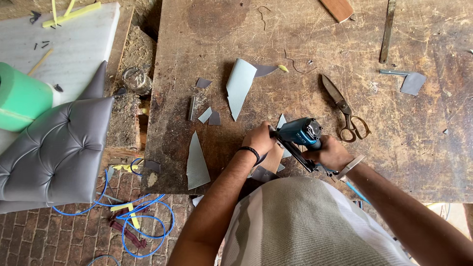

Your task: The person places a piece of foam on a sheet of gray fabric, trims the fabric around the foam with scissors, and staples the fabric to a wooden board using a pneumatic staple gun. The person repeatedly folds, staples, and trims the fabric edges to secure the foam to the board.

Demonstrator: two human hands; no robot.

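Observation:
My right hand grips a blue and black pneumatic staple gun near the front edge of a worn wooden workbench. My left hand, with a black band at the wrist, presses down on a small wooden piece covered in grey material right beside the gun's nose. Part of that piece is hidden under both hands. Grey leatherette offcuts lie around, the largest a curled strip behind my hands and a triangular one to the left.
Large scissors lie right of the gun. A grey tufted cushion and a green roll sit at the left. A blue air hose coils on the brick floor. A glass jar stands by the bench's left edge.

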